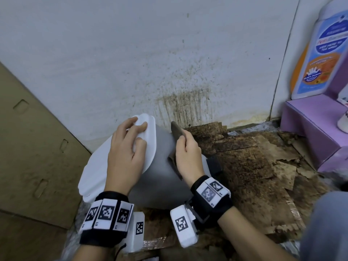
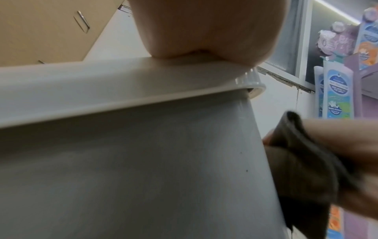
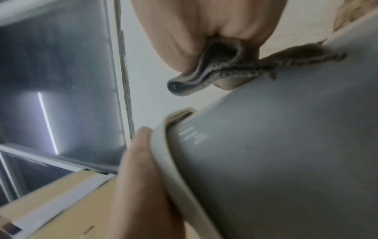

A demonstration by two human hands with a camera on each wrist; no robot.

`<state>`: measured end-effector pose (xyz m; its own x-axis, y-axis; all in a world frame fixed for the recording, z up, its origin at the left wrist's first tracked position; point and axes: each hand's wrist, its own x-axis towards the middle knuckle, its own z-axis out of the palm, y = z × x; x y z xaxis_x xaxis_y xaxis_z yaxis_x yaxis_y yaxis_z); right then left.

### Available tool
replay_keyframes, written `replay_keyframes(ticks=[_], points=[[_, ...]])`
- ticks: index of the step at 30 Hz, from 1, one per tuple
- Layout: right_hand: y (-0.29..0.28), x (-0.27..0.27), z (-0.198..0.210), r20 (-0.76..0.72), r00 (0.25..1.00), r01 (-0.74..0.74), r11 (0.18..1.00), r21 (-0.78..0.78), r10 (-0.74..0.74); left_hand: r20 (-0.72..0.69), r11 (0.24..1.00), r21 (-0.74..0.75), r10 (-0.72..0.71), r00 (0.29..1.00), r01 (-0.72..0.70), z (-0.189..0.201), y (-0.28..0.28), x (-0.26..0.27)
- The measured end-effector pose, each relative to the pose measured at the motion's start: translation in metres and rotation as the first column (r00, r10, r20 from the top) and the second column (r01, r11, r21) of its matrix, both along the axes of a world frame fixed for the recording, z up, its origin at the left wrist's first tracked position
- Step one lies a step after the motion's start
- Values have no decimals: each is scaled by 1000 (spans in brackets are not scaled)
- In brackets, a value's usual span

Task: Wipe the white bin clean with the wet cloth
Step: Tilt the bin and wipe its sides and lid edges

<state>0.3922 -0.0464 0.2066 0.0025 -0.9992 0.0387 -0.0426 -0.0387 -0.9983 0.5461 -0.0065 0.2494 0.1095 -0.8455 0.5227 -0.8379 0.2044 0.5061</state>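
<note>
- Grey plastic makes up the body of the white bin (image 1: 162, 178), which is tilted away from us toward the stained wall (image 1: 131, 53), its white lid (image 1: 98, 166) shut on top.
- We rest our left hand (image 1: 125, 153) flat on the lid, fingers fairly straight and slightly spread, the fingertips (image 1: 143, 127) reaching the far edge of the lid; from the right wrist view one finger (image 3: 141, 161) lies along the lid's rim.
- We press our right hand (image 1: 188, 155) against the bin's right side, with the dark, brownish wet cloth (image 1: 177, 132) bunched in it; the fingers are curled and clamped on the cloth, and its folds stick out between hand and bin (image 3: 286, 161) in the right wrist view.
- From the left wrist view we see the cloth (image 2: 302, 161) touching the grey wall of the bin (image 2: 143, 169) just below the lid's rim (image 2: 122, 97).
- Small raised ridges show on the bin near the hinge; we can make out no brand on the bin.
- Flattened, badly stained cardboard (image 1: 254, 166) covers the floor to the right of the bin.
- A brown carton (image 1: 28, 147) leans at the left.
- A purple display stand (image 1: 310, 132) at the right carries a big bottle-shaped cut-out (image 1: 323, 53) with a blue, white and orange label; its printing is too blurred for us to read.
</note>
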Motion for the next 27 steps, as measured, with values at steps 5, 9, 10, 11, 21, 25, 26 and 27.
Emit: replay_keyframes(ticks=[5, 9, 10, 11, 21, 25, 26, 27], points=[[2, 2, 26, 176, 984, -26, 1000, -10, 28, 24, 999, 26, -30, 999, 29, 0, -3, -9], [8, 1, 37, 94, 992, -71, 989, -130, 83, 3, 996, 48, -76, 997, 76, -2, -6, -26], [9, -1, 37, 61, 994, -78, 988, -135, 87, -35, 995, 49, -83, 996, 85, -2, -5, -30], [9, -4, 36, 37, 995, -84, 988, -133, 89, -88, 995, 49, -88, 992, 92, -1, -5, -34], [10, -45, 33, -136, 983, -135, 985, -107, 120, -597, 980, -105, -197, 778, 168, 12, -2, -67], [7, -62, 27, -189, 977, -110, 992, -69, 95, -558, 991, -68, -135, 818, 117, 9, -1, -70], [5, -66, 25, -203, 976, -96, 994, -59, 82, -508, 995, -41, -102, 855, 94, 7, 0, -69], [4, -71, 23, -214, 974, -84, 995, -47, 72, -447, 998, -19, -66, 892, 64, 4, 1, -66]])
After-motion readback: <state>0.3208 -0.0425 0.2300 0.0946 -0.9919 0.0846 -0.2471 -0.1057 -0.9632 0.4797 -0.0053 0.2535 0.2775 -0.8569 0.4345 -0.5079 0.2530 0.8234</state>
